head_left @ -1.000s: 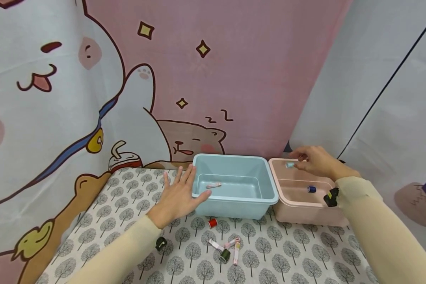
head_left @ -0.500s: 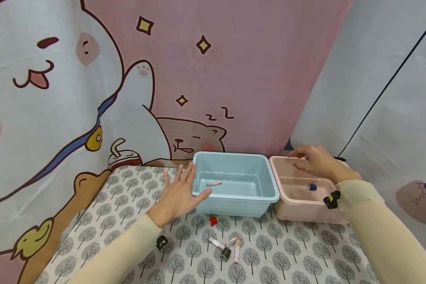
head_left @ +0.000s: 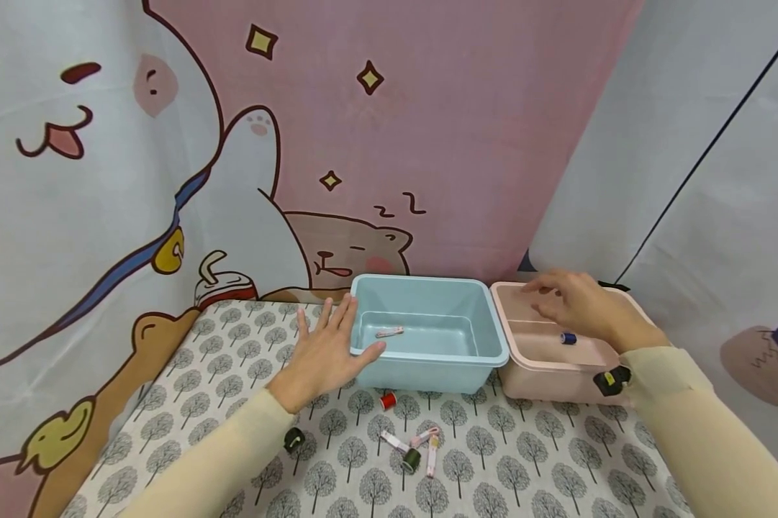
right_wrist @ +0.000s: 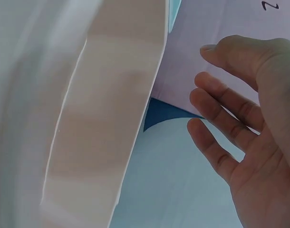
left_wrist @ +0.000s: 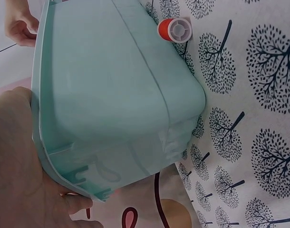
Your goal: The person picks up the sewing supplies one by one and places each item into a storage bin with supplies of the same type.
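My left hand (head_left: 324, 356) rests with spread fingers at the left rim of the light blue bin (head_left: 421, 374). In the left wrist view, fingers of that hand (left_wrist: 16, 156) lie along the bin's edge. My right hand (head_left: 573, 306) hovers over the pink bin (head_left: 544, 385), fingers loosely bent and holding nothing. The right wrist view shows this hand (right_wrist: 259, 142) with thumb and fingers apart. A navy thread spool (head_left: 568, 338) lies in the pink bin, part of which the right hand and wrist hide. Inside the blue bin is a slim pinkish nail clipper (head_left: 389, 332).
On the tree-print cloth, a red thread spool (head_left: 389, 401) lies before the blue bin. Nearer are a dark green spool (head_left: 411, 460), a white clipper (head_left: 395, 440), a pink clipper (head_left: 425, 436) and a pink-yellow one (head_left: 432, 457). A cartoon curtain (head_left: 466, 144) hangs behind.
A light blue thread spool, pinched by my right hand one second ago, has been let go over the pink bin and is out of sight. The left hand stays at the blue bin.
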`<state>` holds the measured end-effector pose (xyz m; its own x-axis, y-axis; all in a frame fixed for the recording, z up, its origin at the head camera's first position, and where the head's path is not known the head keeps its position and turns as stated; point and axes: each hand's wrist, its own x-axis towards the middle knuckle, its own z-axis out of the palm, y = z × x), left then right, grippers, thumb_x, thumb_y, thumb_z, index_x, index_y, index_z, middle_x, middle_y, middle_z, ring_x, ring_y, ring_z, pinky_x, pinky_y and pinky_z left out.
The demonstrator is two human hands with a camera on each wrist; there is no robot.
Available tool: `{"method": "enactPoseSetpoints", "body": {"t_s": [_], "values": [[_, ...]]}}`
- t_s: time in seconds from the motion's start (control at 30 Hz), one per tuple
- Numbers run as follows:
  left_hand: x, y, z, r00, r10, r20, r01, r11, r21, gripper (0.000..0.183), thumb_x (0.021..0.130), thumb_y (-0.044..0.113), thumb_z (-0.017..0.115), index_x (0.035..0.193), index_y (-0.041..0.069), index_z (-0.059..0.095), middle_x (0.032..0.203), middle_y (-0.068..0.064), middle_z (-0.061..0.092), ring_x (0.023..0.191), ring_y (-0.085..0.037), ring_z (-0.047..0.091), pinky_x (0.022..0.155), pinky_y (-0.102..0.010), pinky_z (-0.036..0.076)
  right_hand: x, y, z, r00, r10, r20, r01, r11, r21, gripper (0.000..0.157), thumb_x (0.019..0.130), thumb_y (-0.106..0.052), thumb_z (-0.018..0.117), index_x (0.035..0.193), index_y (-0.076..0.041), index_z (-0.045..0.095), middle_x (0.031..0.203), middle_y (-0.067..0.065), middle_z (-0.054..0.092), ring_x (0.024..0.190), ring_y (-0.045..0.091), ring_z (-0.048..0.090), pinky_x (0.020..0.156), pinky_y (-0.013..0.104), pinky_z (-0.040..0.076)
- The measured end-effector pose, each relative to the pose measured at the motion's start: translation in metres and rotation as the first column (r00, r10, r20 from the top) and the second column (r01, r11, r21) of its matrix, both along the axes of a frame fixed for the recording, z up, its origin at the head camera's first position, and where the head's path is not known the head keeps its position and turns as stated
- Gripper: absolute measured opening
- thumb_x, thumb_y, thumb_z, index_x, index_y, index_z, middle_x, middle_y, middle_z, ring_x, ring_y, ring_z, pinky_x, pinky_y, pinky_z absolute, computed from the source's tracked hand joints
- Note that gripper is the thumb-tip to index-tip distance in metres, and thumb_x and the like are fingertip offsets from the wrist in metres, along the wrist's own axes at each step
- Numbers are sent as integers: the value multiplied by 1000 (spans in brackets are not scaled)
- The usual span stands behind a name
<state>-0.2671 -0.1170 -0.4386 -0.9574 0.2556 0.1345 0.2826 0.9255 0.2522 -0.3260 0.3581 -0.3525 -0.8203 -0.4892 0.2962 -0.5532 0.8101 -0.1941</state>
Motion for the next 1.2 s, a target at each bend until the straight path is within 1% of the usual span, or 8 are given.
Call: {"method": "enactPoseSetpoints", "body": {"t_s": [0.33, 0.43, 0.57, 0.7, 0.83, 0.93, 1.1, 1.2], "values": [[-1, 1, -1, 1000, 3, 0, -3, 1000, -8, 119, 106, 98, 26, 188, 13, 9, 197, -4, 3, 184, -40, 4, 139, -84, -10, 29, -11, -8, 996, -6, -86, 11, 998, 55, 31, 105, -18, 86, 135, -11, 85, 134, 15, 83, 105, 33, 84, 89, 57, 69], [-1, 1, -1, 1000, 2, 5, -2, 1000, -8, 119, 106, 98, 25, 188, 14, 7, 197, -4, 2, 184, -40, 3, 139, -84, -11, 35, -16, -13, 990, 56, -132, -52, 998, 32, 31, 100, -12, 90, 130, -6, 85, 130, 17, 85, 107, 37, 85, 91, 59, 69], [0, 1, 0, 1000, 3, 9, -3, 1000, -11, 119, 106, 98, 24, 188, 15, 5, 197, -4, 2, 184, -40, 3, 139, -84, -11, 43, -23, -21, 965, 137, -225, -142, 990, -4, 33, 91, -5, 96, 122, -7, 86, 121, 10, 87, 102, 33, 86, 86, 55, 71], [0, 1, 0, 1000, 3, 6, -3, 1000, -9, 118, 106, 98, 25, 188, 14, 6, 197, -4, 2, 184, -40, 3, 139, -85, -10, 51, -31, -27, 945, 186, -271, -204, 978, -41, 39, 85, 2, 98, 121, -12, 87, 121, 2, 86, 104, 27, 86, 90, 40, 71], [0, 1, 0, 1000, 2, 4, -2, 1000, -6, 118, 107, 98, 26, 188, 14, 7, 197, -4, 3, 184, -40, 3, 139, -84, -10, 65, -37, -30, 958, 131, -253, -143, 989, -31, 41, 90, -7, 98, 126, -22, 87, 127, -4, 85, 85, 14, 81, 69, 27, 65], [0, 0, -1, 1000, 0, 3, 0, 1000, -8, 118, 106, 98, 24, 188, 14, 5, 197, -4, 2, 184, -39, 3, 139, -85, -10, 74, -43, -35, 952, 133, -277, -146, 989, -26, 40, 91, -10, 98, 127, -23, 86, 128, -3, 85, 78, 10, 77, 61, 26, 60], [0, 1, 0, 1000, -2, 0, 2, 1000, -7, 119, 106, 98, 25, 188, 14, 6, 197, -4, 3, 184, -39, 3, 139, -85, -10, 78, -52, -45, 904, 266, -336, -313, 945, -96, 44, 84, 5, 94, 124, -13, 87, 124, 2, 84, 103, 27, 84, 79, 18, 68], [0, 1, 0, 1000, 0, -2, 0, 1000, -4, 118, 107, 97, 26, 188, 13, 9, 197, -4, 4, 184, -40, 4, 139, -85, -9, 82, -57, -50, 886, 322, -334, -382, 915, -129, 48, 82, 8, 92, 126, -12, 87, 125, 0, 84, 109, 28, 84, 90, 17, 68]]}}
